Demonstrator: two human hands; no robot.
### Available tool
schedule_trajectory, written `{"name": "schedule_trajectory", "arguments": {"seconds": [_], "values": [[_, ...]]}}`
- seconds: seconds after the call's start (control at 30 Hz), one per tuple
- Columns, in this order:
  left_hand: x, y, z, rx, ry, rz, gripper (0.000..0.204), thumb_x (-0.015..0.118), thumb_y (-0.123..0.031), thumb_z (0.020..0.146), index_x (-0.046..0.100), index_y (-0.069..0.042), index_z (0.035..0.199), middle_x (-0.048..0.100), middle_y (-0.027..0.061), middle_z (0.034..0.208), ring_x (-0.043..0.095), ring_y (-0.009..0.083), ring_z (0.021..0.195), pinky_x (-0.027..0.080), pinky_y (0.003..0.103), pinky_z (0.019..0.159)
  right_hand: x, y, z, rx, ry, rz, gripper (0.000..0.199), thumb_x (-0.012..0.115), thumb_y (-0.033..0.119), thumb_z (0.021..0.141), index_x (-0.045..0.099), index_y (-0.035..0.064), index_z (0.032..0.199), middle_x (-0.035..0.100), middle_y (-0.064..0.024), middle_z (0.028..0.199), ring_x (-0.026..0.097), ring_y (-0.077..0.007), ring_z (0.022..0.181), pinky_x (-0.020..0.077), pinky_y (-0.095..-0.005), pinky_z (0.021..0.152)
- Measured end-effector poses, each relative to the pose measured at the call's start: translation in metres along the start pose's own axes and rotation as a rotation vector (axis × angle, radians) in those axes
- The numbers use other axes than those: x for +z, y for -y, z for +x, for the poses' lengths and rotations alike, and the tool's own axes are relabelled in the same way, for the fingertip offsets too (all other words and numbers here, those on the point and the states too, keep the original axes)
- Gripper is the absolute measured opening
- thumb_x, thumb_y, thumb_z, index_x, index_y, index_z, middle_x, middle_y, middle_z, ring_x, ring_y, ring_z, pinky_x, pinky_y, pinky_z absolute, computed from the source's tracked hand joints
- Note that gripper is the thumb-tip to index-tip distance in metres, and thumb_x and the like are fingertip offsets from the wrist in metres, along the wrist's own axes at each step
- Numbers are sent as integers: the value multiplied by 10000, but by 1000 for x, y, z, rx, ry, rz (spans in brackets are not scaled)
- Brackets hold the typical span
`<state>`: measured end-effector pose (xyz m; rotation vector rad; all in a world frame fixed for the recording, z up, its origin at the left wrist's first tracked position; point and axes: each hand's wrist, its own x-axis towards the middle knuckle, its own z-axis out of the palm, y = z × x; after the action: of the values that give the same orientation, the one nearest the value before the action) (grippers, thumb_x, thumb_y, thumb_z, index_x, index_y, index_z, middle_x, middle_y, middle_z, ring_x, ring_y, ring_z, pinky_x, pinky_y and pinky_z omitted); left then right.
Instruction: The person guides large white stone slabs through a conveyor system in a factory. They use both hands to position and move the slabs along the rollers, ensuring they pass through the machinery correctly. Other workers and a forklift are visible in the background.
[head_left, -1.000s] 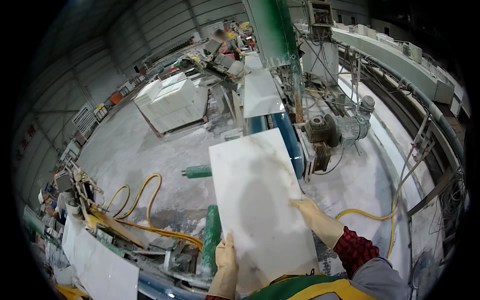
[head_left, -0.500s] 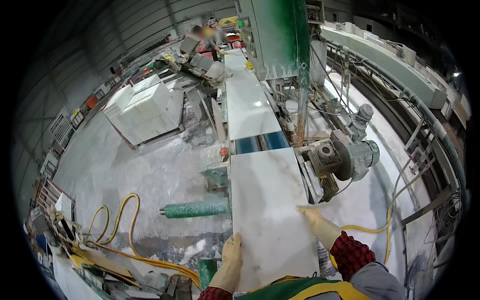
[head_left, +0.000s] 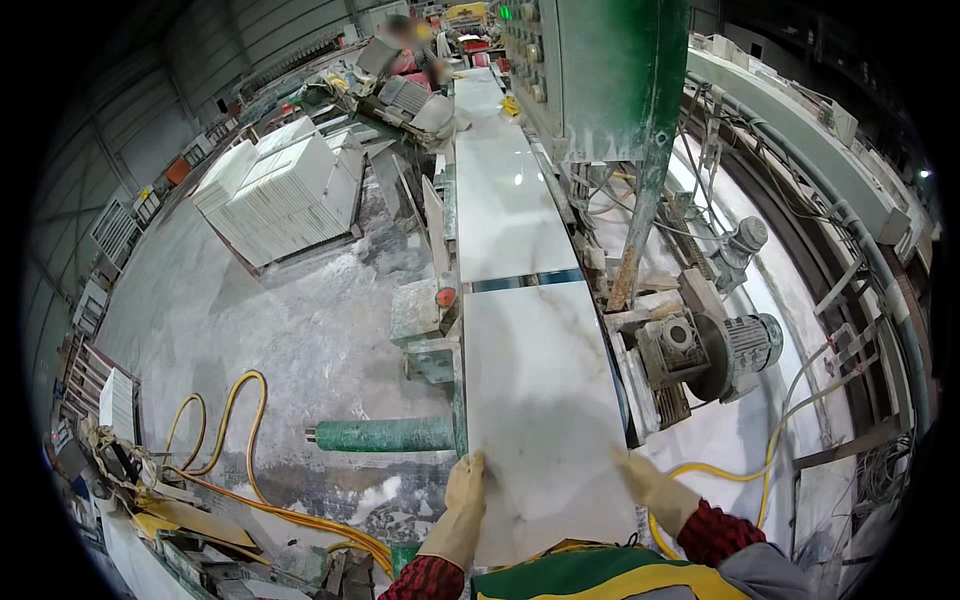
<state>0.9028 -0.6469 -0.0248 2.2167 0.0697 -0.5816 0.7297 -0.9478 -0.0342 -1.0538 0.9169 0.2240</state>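
Observation:
A white marble slab (head_left: 545,400) with faint veins lies lengthwise before me on the conveyor line. My left hand (head_left: 462,510), in a cream glove, is closed on its left edge near my body. On the opposite edge, my right hand (head_left: 658,492), gloved alike, holds the slab with the thumb side toward its top; its other fingers are mostly hidden. Just beyond the slab's far end lies another glossy white slab (head_left: 505,215). A narrow strip of blue conveyor belt (head_left: 556,277) shows between them.
A green control cabinet (head_left: 610,90) and a motor (head_left: 745,345) stand to the right. A green roller (head_left: 385,434) juts out left beside a red button (head_left: 446,297). Farther left are stacked slabs (head_left: 285,195) and yellow hoses (head_left: 255,400). A person (head_left: 410,65) is at the line's far end.
The near slab has moved away from me, narrowing the gap to the slab ahead. My right hand sits closer to my body along the edge. The view has shifted slightly.

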Motion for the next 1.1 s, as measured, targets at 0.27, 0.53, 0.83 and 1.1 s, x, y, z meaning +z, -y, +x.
{"name": "schedule_trajectory", "arguments": {"seconds": [0.27,0.53,0.83,1.1], "values": [[9,5,41,-50,48,73,675,404,-633,1084,692,-72,1325,702,231,1339,631,426,1271,463,493,1085,7,1,-4,-75,19,29,455,712,392,1069,675,15,1322,701,-67,1125,679,-203,989,594,-406,861],[4,-10,47,-62,67,145,717,359,-661,1088,633,-85,1415,651,225,1442,612,428,1326,472,492,1098,11,17,4,-79,90,151,379,727,355,1069,700,46,1286,687,-16,1073,648,-145,943,561,-369,818],[-24,-30,78,213,203,534,601,344,-541,1133,715,-71,1193,738,253,1196,692,472,1140,542,562,984,6,20,24,-17,6,174,366,727,283,1062,692,45,1338,705,-10,1116,672,-146,982,567,-358,846],[-21,-5,105,816,211,1092,296,471,-72,1065,680,-59,1274,743,237,973,746,423,952,610,493,769,5,26,32,-15,-9,106,425,731,358,1066,691,21,1322,732,-64,1144,703,-205,996,590,-407,867]]}}
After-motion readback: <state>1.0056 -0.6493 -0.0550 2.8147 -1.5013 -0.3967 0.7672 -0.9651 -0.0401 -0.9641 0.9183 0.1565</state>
